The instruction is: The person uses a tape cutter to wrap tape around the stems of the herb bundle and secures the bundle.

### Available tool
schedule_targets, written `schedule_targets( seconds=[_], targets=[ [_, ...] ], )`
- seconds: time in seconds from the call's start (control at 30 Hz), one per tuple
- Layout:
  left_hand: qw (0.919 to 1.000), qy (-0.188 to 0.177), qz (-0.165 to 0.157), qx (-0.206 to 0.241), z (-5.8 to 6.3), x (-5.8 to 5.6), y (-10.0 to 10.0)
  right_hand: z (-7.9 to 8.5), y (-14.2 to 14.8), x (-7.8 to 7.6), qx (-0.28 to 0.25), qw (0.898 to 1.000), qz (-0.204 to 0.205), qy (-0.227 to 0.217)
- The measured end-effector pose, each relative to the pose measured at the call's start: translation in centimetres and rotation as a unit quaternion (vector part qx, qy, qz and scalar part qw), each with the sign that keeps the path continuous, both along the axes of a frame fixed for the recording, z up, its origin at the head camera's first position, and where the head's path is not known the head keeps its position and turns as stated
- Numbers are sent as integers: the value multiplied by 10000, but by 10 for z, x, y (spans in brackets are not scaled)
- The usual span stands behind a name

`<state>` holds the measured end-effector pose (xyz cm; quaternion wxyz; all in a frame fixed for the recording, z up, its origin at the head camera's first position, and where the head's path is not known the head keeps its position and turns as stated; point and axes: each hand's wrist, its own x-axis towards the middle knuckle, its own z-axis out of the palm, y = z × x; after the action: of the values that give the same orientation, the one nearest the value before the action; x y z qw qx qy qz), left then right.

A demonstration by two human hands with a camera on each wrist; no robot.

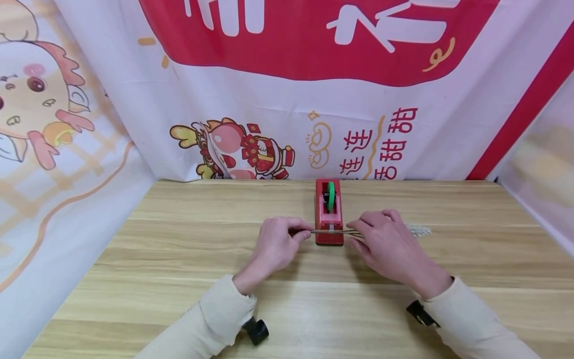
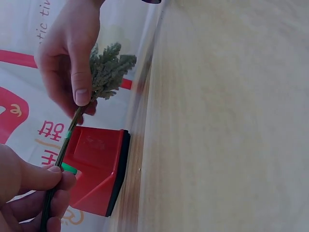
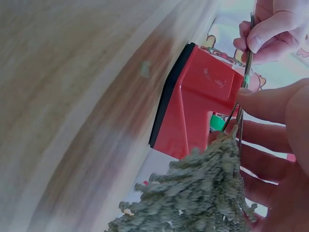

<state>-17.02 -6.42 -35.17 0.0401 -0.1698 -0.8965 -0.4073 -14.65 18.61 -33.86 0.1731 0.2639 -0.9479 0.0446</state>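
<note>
A bunch of dried-looking, grey-green sprigs (image 3: 198, 188) is held level between both hands, its thin stems (image 1: 323, 231) crossing the front of a red tape dispenser (image 1: 329, 240). With thumb and fingers, my left hand (image 1: 275, 244) pinches the lower stems. My right hand (image 1: 387, 244) grips the stems just below the foliage, which points right in the head view. Between the hands, a small green band (image 2: 68, 134) shows on the stems. A green tape roll (image 1: 331, 195) sits in the dispenser, close behind the stems.
The wooden table (image 1: 215, 249) ends at a white and red printed cloth (image 1: 278, 99) hanging at the back. Another printed cloth (image 1: 49, 199) covers the left side. Dark straps (image 1: 256, 330) show at the sleeves.
</note>
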Motion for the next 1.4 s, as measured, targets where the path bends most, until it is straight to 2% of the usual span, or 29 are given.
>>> schedule_targets(
  seconds=[0.23, 0.33, 0.53, 0.63, 0.77, 0.97, 1.1, 1.23, 1.4],
  targets=[
    [9999, 97, 57, -22, 2, -3, 0, 2, -1, -1, -279, 9960, -152, -838],
    [9997, 205, 64, -69, 3, -4, -1, 3, -3, -4, -437, 9936, -236, -1013],
    [9998, 165, 76, -59, 2, -6, -1, 8, -9, -11, -478, 9887, -308, -1387],
    [9998, 161, 82, -27, 0, -8, 0, 10, -13, -14, -537, 9830, -441, -1698],
    [9999, 108, 82, 47, -2, -9, 0, 6, -17, -18, -837, 9703, -674, -2167],
    [9998, -151, -7, 124, -6, -12, 0, -3, -19, -22, -1201, 9610, -823, -2349],
    [9986, -522, -109, 26, -2, -16, 1, -6, -17, -26, -1288, 9546, -836, -2553],
    [9959, -906, -78, -17, 5, -23, 8, -5, -17, -29, -1411, 9468, -793, -2783],
    [9957, -918, -108, 38, 10, -32, 23, -4, -16, -31, -1512, 9460, -666, -2788]
  ],
)
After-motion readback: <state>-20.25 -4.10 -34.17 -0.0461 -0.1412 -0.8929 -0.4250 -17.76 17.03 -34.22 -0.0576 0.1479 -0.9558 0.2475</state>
